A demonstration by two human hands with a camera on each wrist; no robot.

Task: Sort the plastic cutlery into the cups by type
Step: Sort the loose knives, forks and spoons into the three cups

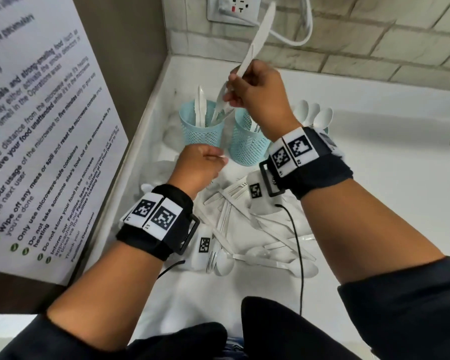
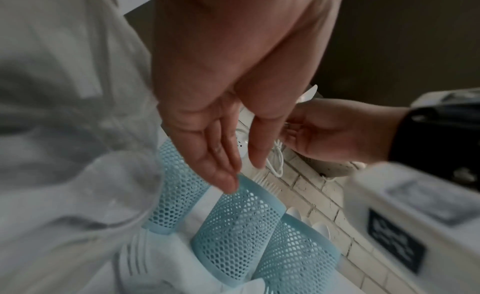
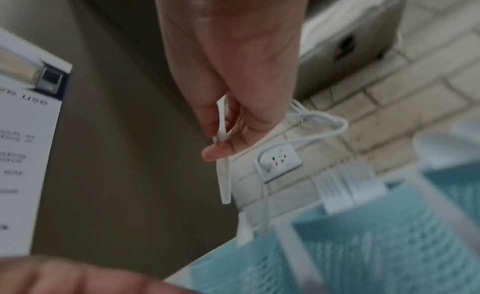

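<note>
Sorting partly done: three cups hold cutlery, a mixed heap is left on the tabletop.

At far left a printed notice point(image 1: 44, 131) hangs on the brown side wall. Left cup point(image 1: 202, 124) holds knives; middle cup point(image 1: 248, 144) shows fork tines in the wrist views; right cup point(image 2: 298, 263), mostly hidden by the right wrist, holds spoons point(image 1: 315, 114). The left hand point(image 1: 199, 166), its grip relaxed and holding nothing, hovers by the cup rims. The right hand point(image 1: 257, 93), grip pinched on a white plastic knife point(image 1: 255, 45), holds it tilted above the left cup, so I judge it is bound there. Near, the loose pile point(image 1: 257, 237) of forks, spoons and knives remains. The tabletop point(image 1: 374, 203) is white; behind it, a pale brick-tile wall with a socket point(image 1: 233, 9) and white cable.
</note>
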